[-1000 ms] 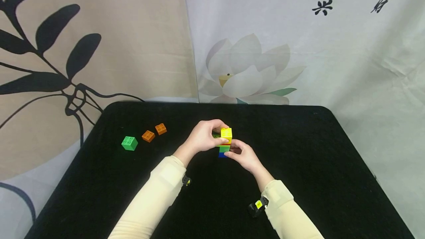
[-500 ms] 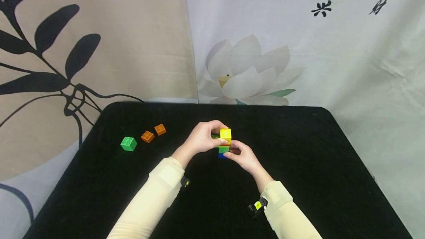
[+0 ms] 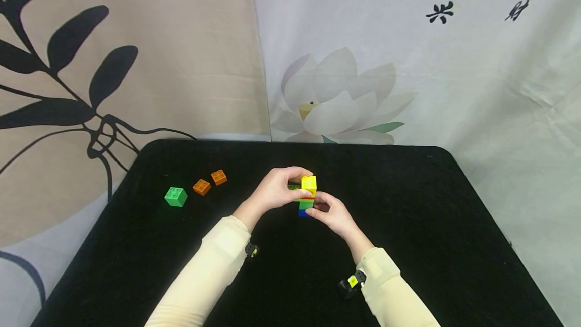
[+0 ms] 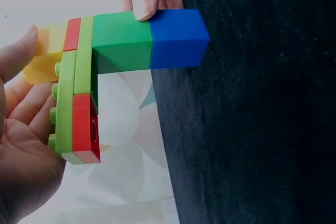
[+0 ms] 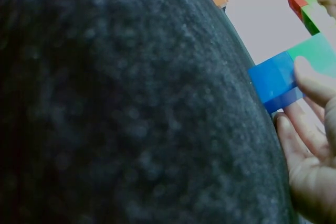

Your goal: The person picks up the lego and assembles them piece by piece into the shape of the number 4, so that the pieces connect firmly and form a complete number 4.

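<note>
Mid-table, both hands hold one upright stack of toy building bricks. My left hand (image 3: 274, 188) grips its yellow top brick (image 3: 309, 183) between thumb and fingers. Lower down, my right hand (image 3: 338, 216) pinches the stack where a green brick (image 4: 123, 43) meets the blue bottom brick (image 4: 178, 38); its thumb lies across that joint in the right wrist view. Between yellow and green run thin layers, red and lime. A long lime brick (image 4: 65, 108) juts out sideways toward the left palm, with a red brick (image 4: 84, 124) under its outer end.
To the left on the black-covered table (image 3: 408, 206) lie a loose green brick (image 3: 176, 197) and two orange bricks, one nearer (image 3: 201, 186) and one farther (image 3: 219, 177). Behind the table's back edge hangs a printed cloth (image 3: 204, 64).
</note>
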A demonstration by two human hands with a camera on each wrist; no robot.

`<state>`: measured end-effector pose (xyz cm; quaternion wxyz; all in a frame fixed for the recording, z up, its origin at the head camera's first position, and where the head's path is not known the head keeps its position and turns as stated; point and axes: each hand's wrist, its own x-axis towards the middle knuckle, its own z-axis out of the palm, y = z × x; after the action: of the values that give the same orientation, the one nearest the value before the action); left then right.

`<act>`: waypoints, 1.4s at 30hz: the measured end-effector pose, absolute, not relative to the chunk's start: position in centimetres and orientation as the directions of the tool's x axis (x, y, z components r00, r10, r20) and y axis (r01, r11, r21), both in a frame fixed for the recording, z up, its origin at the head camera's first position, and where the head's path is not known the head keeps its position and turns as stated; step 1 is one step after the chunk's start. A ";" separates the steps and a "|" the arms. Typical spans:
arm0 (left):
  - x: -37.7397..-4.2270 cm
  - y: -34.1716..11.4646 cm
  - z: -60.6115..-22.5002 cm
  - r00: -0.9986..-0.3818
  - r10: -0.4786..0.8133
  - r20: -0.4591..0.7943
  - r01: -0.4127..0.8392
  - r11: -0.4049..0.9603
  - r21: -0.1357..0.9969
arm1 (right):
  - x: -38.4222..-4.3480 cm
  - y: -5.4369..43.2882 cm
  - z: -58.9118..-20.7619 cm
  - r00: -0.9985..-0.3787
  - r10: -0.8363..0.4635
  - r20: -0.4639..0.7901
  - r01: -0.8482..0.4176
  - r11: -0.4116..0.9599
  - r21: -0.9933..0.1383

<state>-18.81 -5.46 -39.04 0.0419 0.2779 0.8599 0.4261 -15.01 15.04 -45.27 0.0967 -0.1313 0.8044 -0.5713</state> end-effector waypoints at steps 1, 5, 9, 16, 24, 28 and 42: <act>-18.8 -5.5 -39.1 -0.840 0.516 0.170 0.447 0.478 0.756 | -15.0 15.0 -45.1 -0.947 -0.321 -0.009 -0.097 0.312 -0.945; -18.6 -5.8 -39.3 -0.833 0.513 0.210 0.470 0.454 0.757 | -14.7 15.0 -44.7 -0.947 -0.321 -0.001 -0.101 0.301 -0.948; -18.4 -6.4 -39.3 -0.846 0.468 0.255 0.463 0.408 0.787 | -14.6 15.0 -44.5 -0.946 -0.323 -0.011 -0.091 0.300 -0.950; -17.9 -8.5 -39.2 -0.880 0.370 0.297 0.439 0.398 0.805 | -15.2 15.0 -45.9 -0.951 -0.310 -0.010 -0.084 0.287 -0.954; -17.2 -11.0 -39.7 -0.908 0.306 0.286 0.399 0.422 0.814 | -16.3 15.5 -48.6 -0.956 -0.294 -0.011 -0.077 0.286 -0.955; -16.9 -12.0 -39.8 -0.919 0.279 0.279 0.378 0.426 0.822 | -16.2 15.6 -48.7 -0.953 -0.303 -0.004 -0.083 0.274 -0.958; -16.7 -16.1 -39.7 -0.940 0.184 0.287 0.340 0.454 0.824 | -16.2 15.5 -48.6 -0.954 -0.300 -0.019 -0.065 0.266 -0.962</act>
<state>-16.70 -16.14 -39.71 -0.0780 0.1543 0.8489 0.4994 -16.17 15.54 -48.62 0.0989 -0.1157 0.7895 -0.5946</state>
